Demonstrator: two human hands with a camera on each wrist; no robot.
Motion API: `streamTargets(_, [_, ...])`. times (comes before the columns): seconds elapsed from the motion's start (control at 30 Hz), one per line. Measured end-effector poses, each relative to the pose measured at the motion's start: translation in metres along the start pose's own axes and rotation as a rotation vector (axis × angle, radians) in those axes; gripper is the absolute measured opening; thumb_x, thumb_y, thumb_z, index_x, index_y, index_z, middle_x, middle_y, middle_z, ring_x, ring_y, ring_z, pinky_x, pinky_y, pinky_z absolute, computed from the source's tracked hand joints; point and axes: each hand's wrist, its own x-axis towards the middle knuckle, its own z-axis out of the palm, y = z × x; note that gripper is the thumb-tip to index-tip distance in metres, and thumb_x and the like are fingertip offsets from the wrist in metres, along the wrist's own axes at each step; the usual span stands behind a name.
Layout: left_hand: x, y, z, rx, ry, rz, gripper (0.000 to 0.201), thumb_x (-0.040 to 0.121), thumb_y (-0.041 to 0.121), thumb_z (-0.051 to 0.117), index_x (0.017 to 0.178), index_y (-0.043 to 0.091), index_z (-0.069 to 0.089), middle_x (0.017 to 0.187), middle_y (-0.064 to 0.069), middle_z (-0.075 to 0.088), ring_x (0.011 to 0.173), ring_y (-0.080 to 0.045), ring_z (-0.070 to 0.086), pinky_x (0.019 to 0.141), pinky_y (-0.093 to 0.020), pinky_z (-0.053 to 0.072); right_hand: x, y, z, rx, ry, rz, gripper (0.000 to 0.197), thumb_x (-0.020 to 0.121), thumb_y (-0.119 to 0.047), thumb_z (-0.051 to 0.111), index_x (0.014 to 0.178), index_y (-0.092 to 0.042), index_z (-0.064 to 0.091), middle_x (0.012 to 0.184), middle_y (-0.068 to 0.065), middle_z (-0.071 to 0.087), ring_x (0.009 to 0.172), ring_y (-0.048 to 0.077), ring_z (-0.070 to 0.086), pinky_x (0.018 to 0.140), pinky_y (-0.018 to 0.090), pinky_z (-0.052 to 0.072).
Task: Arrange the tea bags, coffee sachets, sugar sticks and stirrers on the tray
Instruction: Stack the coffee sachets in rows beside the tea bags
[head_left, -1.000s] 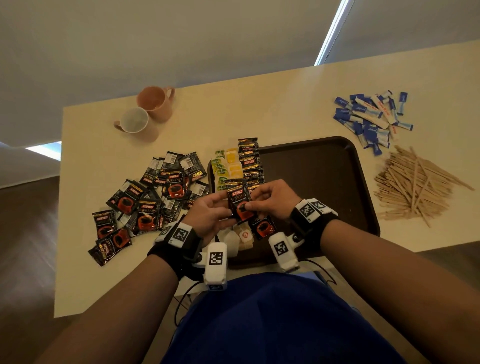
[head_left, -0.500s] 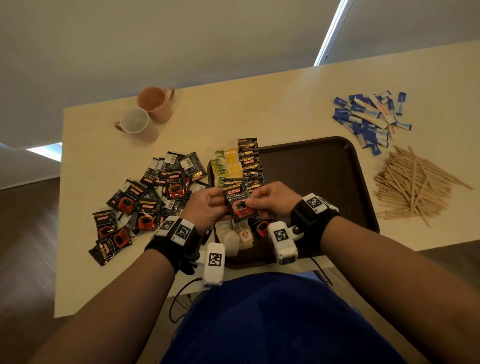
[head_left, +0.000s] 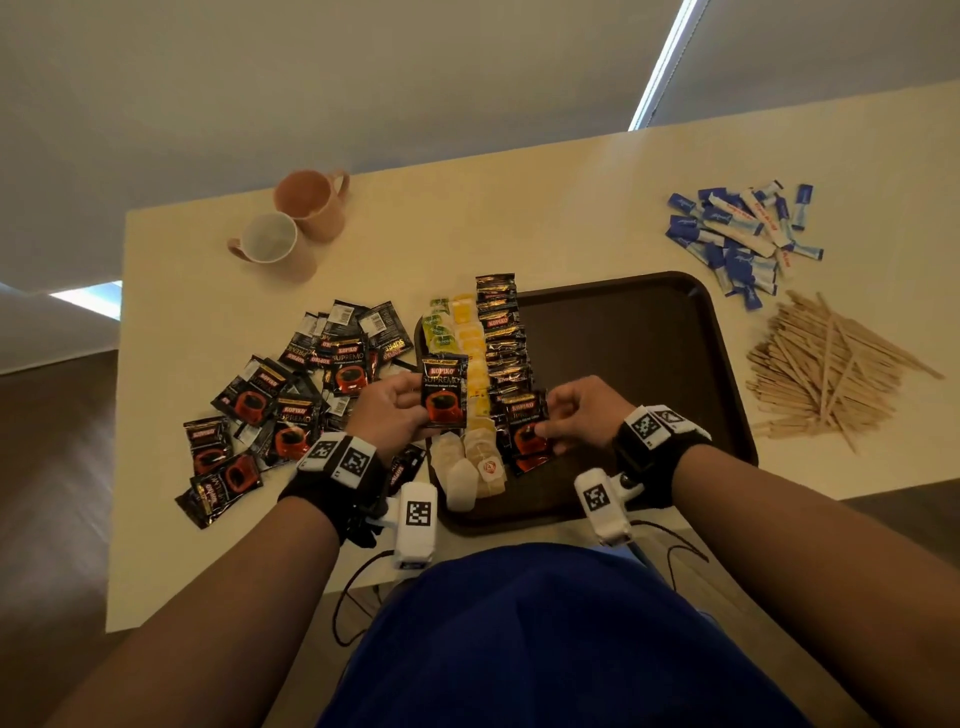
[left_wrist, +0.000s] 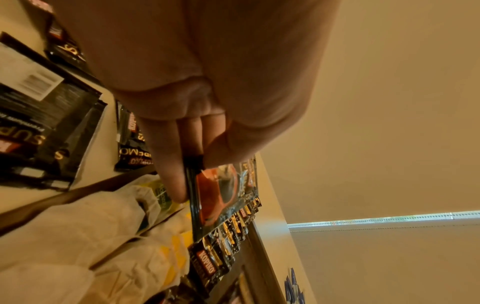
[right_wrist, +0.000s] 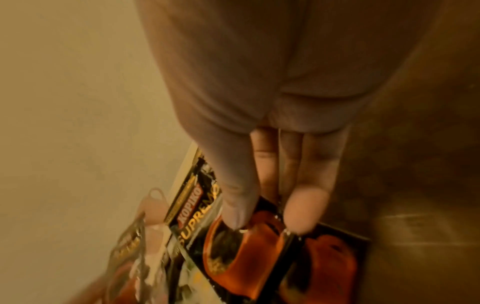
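Observation:
My left hand (head_left: 405, 410) pinches one black-and-red coffee sachet (head_left: 444, 389) and holds it upright over the left edge of the dark brown tray (head_left: 727, 364). The left wrist view shows its fingers (left_wrist: 168, 164) clamped on the sachet's edge (left_wrist: 221, 195). My right hand (head_left: 566, 415) pinches a second coffee sachet (head_left: 524, 428) at the near end of the coffee row (head_left: 501, 332) on the tray; its fingertips (right_wrist: 233, 214) sit on that sachet (right_wrist: 233, 246). Tea bags (head_left: 467, 358) lie in a column left of the coffee row.
Loose coffee sachets (head_left: 291, 395) are scattered on the table left of the tray. Blue and white sugar sticks (head_left: 737, 234) and a heap of wooden stirrers (head_left: 826, 369) lie to its right. Two mugs (head_left: 291, 223) stand at the back left.
Both hands held sachets together over the tray's near left. They have parted: the left one keeps a sachet, moved left, and the right one has brought another down onto the row.

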Motion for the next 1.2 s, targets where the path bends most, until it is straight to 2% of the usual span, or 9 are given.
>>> streamTargets(0.1, [-0.004, -0.003, 0.005, 0.004, -0.014, -0.001, 0.039, 0.087, -0.017, 0.057, 0.108, 0.015, 0.066, 0.104, -0.008, 0.076, 0.095, -0.021, 0.074, 0.075, -0.033, 0.062, 0.002, 0.012, 0.004, -0.158, -0.068, 0.093, 0.014, 0.084, -0.01, 0.075, 0.095, -0.011, 0.067, 0.094, 0.008, 0.072, 0.081, 0.02, 0.073, 0.074, 0.029, 0.061])
streamTargets(0.2, [-0.008, -0.004, 0.008, -0.002, -0.016, -0.014, 0.038, 0.088, -0.017, 0.056, 0.108, 0.014, 0.065, 0.099, -0.005, 0.076, 0.09, -0.018, 0.074, 0.069, -0.028, 0.061, 0.007, 0.018, 0.008, -0.403, -0.002, 0.077, 0.01, 0.082, -0.021, 0.079, 0.083, -0.018, 0.07, 0.078, -0.003, 0.069, 0.072, 0.011, 0.066, 0.065, 0.025, 0.054])
streamTargets(0.3, [-0.012, -0.002, 0.01, 0.004, -0.032, -0.016, 0.037, 0.088, -0.016, 0.057, 0.102, 0.017, 0.065, 0.099, -0.006, 0.075, 0.089, -0.016, 0.074, 0.068, -0.026, 0.061, 0.01, 0.018, 0.013, -0.451, 0.08, 0.049, 0.019, 0.081, -0.025, 0.08, 0.07, -0.022, 0.065, 0.067, -0.007, 0.064, 0.065, 0.007, 0.062, 0.057, 0.018, 0.044])
streamTargets(0.47, [-0.013, -0.002, 0.01, 0.003, -0.028, -0.021, 0.037, 0.088, -0.015, 0.057, 0.109, 0.015, 0.066, 0.104, -0.009, 0.075, 0.096, -0.022, 0.073, 0.082, -0.037, 0.061, 0.015, 0.013, 0.022, -0.425, 0.129, 0.039, 0.017, 0.082, -0.025, 0.079, 0.078, -0.018, 0.064, 0.073, -0.003, 0.067, 0.062, 0.009, 0.066, 0.053, 0.017, 0.046])
streamTargets(0.63, [-0.013, -0.003, 0.01, -0.006, -0.034, -0.025, 0.037, 0.087, -0.015, 0.058, 0.103, 0.017, 0.066, 0.104, -0.009, 0.076, 0.098, -0.024, 0.073, 0.084, -0.039, 0.06, 0.016, 0.013, 0.025, -0.482, 0.162, 0.008, 0.02, 0.08, -0.028, 0.08, 0.082, -0.014, 0.065, 0.077, 0.0, 0.069, 0.073, 0.015, 0.069, 0.067, 0.027, 0.057])
streamTargets(0.77, [-0.012, -0.005, 0.009, -0.005, -0.031, -0.033, 0.035, 0.088, -0.014, 0.059, 0.105, 0.016, 0.065, 0.106, -0.01, 0.075, 0.099, -0.024, 0.073, 0.084, -0.039, 0.06, 0.017, 0.012, 0.025, -0.525, 0.141, 0.0, 0.021, 0.08, -0.028, 0.08, 0.083, -0.011, 0.067, 0.079, 0.003, 0.069, 0.079, 0.018, 0.066, 0.075, 0.033, 0.058])
streamTargets(0.87, [-0.01, -0.008, 0.009, -0.008, -0.039, -0.027, 0.03, 0.087, -0.009, 0.064, 0.107, 0.014, 0.065, 0.107, -0.01, 0.075, 0.099, -0.025, 0.073, 0.083, -0.04, 0.06, 0.019, 0.011, 0.023, -0.512, 0.122, 0.015, 0.022, 0.081, -0.028, 0.079, 0.086, -0.011, 0.068, 0.076, 0.0, 0.069, 0.074, 0.014, 0.067, 0.072, 0.029, 0.057])
streamTargets(1.0, [-0.008, -0.011, 0.011, -0.01, -0.036, -0.039, 0.03, 0.092, -0.01, 0.057, 0.103, 0.017, 0.064, 0.109, -0.012, 0.072, 0.102, -0.027, 0.071, 0.075, -0.035, 0.062, 0.019, 0.012, 0.022, -0.51, 0.1, 0.003, 0.022, 0.081, -0.029, 0.08, 0.088, -0.012, 0.067, 0.073, -0.003, 0.066, 0.073, 0.013, 0.065, 0.069, 0.026, 0.055])
streamTargets(1.2, [-0.007, -0.016, 0.015, 0.039, -0.042, -0.042, 0.027, 0.091, -0.006, 0.061, 0.1, 0.019, 0.064, 0.109, -0.012, 0.071, 0.106, -0.029, 0.069, 0.089, -0.049, 0.057, 0.016, 0.014, 0.017, -0.462, 0.074, 0.015, 0.022, 0.08, -0.029, 0.08, 0.089, -0.015, 0.065, 0.074, 0.0, 0.071, 0.066, 0.011, 0.068, 0.062, 0.023, 0.053])
